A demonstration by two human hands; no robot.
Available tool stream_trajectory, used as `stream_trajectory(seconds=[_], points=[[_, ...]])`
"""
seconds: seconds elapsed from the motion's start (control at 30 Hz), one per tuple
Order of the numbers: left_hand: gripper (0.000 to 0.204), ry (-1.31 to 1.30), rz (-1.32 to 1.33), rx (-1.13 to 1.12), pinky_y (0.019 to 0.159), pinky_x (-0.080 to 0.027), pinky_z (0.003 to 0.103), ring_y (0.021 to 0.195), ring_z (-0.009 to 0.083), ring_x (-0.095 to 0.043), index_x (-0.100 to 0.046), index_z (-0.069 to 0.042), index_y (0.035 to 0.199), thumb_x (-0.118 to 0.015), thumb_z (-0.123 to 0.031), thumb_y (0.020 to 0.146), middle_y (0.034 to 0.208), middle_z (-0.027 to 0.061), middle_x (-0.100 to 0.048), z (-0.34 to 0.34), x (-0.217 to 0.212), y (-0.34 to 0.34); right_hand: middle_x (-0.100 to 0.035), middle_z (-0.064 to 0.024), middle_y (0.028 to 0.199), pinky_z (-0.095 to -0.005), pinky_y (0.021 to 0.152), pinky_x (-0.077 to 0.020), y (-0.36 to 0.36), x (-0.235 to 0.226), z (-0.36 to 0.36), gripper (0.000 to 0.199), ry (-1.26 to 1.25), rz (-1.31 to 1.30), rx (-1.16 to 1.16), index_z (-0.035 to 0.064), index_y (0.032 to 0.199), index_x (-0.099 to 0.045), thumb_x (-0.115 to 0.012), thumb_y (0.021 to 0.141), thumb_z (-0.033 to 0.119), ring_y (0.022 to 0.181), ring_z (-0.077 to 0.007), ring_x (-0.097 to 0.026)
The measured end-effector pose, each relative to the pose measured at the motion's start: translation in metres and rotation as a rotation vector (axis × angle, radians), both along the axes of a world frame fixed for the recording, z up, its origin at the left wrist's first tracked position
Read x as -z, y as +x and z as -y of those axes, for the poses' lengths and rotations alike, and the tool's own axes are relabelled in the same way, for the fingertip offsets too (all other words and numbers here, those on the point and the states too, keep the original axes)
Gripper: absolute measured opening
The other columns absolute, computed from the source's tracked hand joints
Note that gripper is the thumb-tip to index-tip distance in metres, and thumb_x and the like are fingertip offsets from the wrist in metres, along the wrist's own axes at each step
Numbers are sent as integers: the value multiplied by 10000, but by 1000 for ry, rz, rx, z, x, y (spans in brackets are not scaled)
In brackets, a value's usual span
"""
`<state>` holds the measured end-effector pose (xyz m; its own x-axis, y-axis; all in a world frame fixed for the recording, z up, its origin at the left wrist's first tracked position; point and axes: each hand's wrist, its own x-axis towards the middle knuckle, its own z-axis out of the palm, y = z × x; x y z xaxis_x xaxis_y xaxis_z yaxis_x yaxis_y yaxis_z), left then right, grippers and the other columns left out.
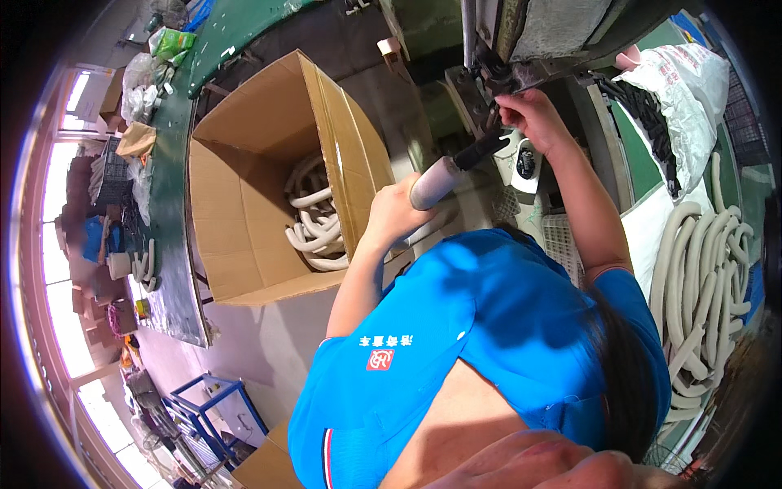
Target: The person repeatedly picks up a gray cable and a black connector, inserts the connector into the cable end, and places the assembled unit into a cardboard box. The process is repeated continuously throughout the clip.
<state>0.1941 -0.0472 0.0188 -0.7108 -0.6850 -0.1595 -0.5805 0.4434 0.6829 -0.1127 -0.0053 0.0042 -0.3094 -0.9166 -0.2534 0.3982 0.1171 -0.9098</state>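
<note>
My left hand (pixel 395 210) is closed around a thick light grey tube (pixel 437 182). Its open end faces me, and a black rod-like part (pixel 481 151) extends from its far end toward the machine. Up and to the right, my right hand (pixel 533 121) is closed at a dark metal fitting (pixel 494 80) on the machine. Whatever its fingers grip is hidden. Below that hand sits a pale device (pixel 526 173) with a black oval on top.
Left of me stands an open cardboard box (pixel 236 220) holding several curved pale tubes (pixel 316 228). A large heap of similar tubes (pixel 702 285) lies at right, below a white sack (pixel 680 98). A long green table (pixel 175 228) runs along the left, near a blue metal frame (pixel 213 407).
</note>
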Motion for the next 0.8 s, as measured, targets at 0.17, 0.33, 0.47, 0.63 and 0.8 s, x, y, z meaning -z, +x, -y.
stream_trajectory(seconds=[0.17,0.33,0.47,0.63,0.8], points=[[388,88,56,106,724,-501,459,819,390,-625,-596,-115,968,-723,-270,636,826,187,-654,-12,-5,-5,-575,18,898,-252,689,-430,-5,-7,-22,197,80,-87,278,95,961,-582,-572,923,289,793,-94,-548],[388,5,-53,327,640,-504,443,747,390,-624,-569,-88,967,-687,-224,623,767,177,-631,-41,-22,-27,-612,-40,938,-271,793,-435,50,-52,-112,339,-175,-457,-307,55,985,-603,-463,982,364,918,-113,-567],[302,-97,-104,544,569,-466,460,661,373,-604,-527,-74,899,-636,-244,674,722,159,-603,-67,-34,-44,-609,-49,821,-270,745,-450,51,-54,-162,310,-94,-404,-350,41,934,-620,-480,983,314,817,-118,-580],[255,-191,20,690,553,-479,450,664,366,-616,-525,-85,938,-585,-232,739,714,141,-613,-84,-38,-75,-574,-45,743,-276,684,-442,67,-33,-185,302,-33,-451,-251,33,865,-582,-499,978,301,742,-123,-554],[316,-73,-173,481,591,-511,416,704,368,-637,-561,-68,976,-665,-179,700,761,151,-643,-94,-34,-102,-581,-49,871,-268,773,-426,42,-53,-164,399,-182,-102,-65,36,933,-567,-383,1010,381,844,-118,-536]])
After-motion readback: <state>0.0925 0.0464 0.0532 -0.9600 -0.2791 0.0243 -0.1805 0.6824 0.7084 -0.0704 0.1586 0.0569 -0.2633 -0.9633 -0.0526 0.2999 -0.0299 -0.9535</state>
